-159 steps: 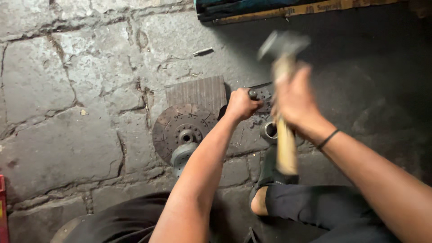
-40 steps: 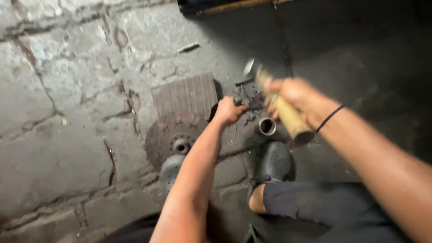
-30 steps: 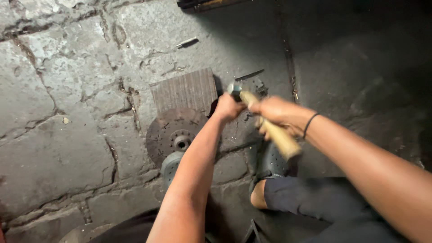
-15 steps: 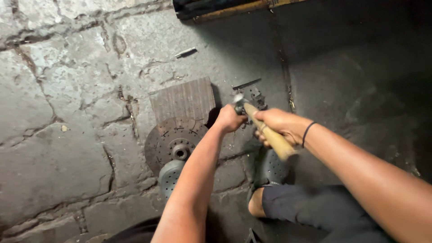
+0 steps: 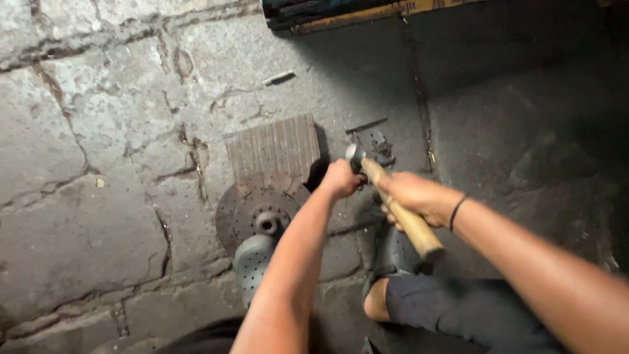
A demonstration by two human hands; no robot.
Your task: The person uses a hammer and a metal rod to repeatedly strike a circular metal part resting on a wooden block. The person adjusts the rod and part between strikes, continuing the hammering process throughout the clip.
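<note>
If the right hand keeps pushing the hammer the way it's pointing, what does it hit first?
Likely the small dark metal part on the stone floor. The right hand aims the hammer up-left, its head beside the left hand. Depth is unclear, so it may clip that hand.

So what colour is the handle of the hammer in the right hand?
Pale tan wood, seen in the head view: the hammer handle in the right hand.

A cracked stone floor (image 5: 98, 216) carries everything. On it, just left of the left hand's fingers (image 5: 341, 178), lie a ribbed board (image 5: 272, 147) and a rusty disc (image 5: 259, 213); small metal parts (image 5: 373, 141) sit just beyond them.
</note>
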